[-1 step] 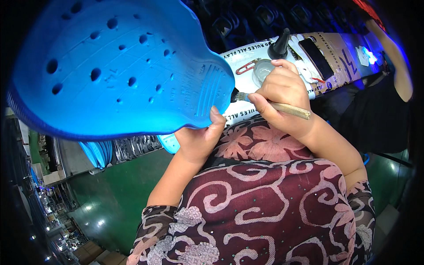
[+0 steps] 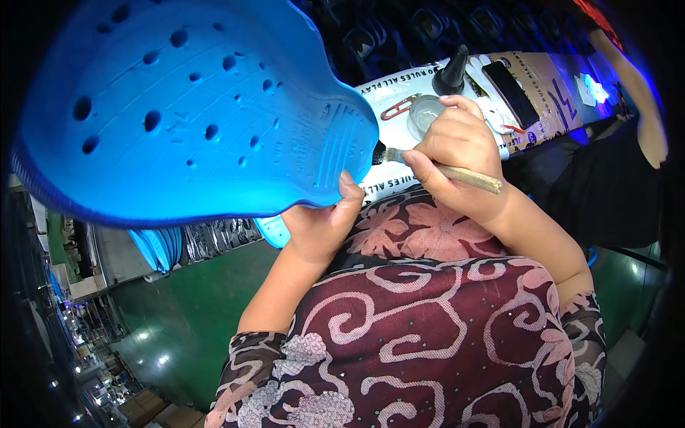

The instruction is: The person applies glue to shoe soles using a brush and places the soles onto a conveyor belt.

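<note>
A large blue moulded shell [image 2: 235,175], pierced by several round holes and ribbed near its narrow right end, fills the upper left. My left hand [image 2: 320,227] grips its lower edge near that end, thumb on the face and the other fingers hidden beneath. In my right hand [image 2: 460,150] is a brush [image 2: 469,177] with a pale wooden handle and a metal ferrule. Its dark bristles meet the shell's right edge. Just beyond my right hand stands a small clear cup [image 2: 422,118].
A black nozzle bottle [image 2: 450,75], a red-handled tool [image 2: 397,107] and a phone [image 2: 511,94] lie or stand on the covered bench [image 2: 392,182]. Another person's arm [image 2: 640,103] is at the far right. Blue pieces [image 2: 158,248] rest at lower left.
The blue shell has shifted very slightly to the left. Both hands keep nearly the same place.
</note>
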Demonstrator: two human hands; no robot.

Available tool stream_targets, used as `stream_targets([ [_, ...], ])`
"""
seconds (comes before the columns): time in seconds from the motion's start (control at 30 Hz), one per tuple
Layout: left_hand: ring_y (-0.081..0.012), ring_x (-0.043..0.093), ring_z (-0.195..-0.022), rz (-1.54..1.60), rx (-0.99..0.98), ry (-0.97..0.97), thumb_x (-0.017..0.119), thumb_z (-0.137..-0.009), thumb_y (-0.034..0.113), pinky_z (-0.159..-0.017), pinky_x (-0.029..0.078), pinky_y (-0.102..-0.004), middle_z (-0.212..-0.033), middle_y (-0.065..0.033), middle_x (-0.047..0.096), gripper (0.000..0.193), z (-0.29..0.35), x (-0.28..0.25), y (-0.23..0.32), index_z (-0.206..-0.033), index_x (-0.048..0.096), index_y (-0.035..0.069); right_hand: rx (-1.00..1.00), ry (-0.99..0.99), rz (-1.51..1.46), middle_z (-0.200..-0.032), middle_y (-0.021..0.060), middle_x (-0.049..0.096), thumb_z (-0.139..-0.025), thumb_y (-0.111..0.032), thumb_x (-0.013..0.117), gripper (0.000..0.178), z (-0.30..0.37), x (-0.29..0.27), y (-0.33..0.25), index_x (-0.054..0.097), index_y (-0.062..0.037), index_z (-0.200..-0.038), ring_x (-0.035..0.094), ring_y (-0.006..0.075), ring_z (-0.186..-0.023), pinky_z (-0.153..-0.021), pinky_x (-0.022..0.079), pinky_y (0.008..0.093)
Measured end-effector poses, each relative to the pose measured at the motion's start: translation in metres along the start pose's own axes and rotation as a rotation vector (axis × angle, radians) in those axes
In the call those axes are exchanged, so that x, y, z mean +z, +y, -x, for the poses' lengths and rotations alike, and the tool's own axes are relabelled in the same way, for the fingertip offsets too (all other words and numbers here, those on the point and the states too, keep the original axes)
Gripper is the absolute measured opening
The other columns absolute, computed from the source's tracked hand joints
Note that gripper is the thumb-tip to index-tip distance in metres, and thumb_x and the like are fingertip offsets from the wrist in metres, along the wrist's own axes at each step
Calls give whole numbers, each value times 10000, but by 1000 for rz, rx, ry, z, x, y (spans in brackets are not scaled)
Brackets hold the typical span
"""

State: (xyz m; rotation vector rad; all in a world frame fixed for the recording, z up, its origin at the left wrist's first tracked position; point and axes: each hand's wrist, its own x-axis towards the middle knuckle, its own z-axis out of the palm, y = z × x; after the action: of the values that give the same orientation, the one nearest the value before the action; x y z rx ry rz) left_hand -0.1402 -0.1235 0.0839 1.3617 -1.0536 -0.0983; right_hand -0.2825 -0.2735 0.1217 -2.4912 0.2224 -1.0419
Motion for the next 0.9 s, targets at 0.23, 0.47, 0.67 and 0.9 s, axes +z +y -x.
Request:
stream_targets([
  [0.23,-178,591,-827,-51,76,9,640,-771,-27,-751,484,-312,-958,-97,609,264,-11,3,-4,-1026,571,-33,22,50,22,-583,11,549,-752,-143,701,166,0,-18,10,619,-107,-612,534,204,-601,-840,405,381],
  [0.47,-219,589,-991,-4,-245,-62,579,-778,-30,-899,449,-354,-1112,-153,599,408,-51,-17,66,-1181,526,-68,87,203,15,-589,61,546,-813,-63,619,210,29,-44,38,594,-62,-604,510,238,-606,-652,424,361],
  [0.67,-262,605,-992,564,-583,-521,700,-705,235,-818,508,-348,-1166,-204,559,761,-86,13,125,-1287,365,-123,296,328,-79,-564,83,545,-816,-118,630,265,64,-69,48,570,-64,-564,479,284,-541,-568,361,369],
  [0.9,-198,643,-808,844,-749,-930,670,-827,207,-634,534,-232,-933,-135,631,395,-228,258,154,-1125,511,2,579,527,-85,-590,99,576,-814,-130,643,217,112,-108,78,646,-55,-610,546,280,-580,-616,415,375],
])
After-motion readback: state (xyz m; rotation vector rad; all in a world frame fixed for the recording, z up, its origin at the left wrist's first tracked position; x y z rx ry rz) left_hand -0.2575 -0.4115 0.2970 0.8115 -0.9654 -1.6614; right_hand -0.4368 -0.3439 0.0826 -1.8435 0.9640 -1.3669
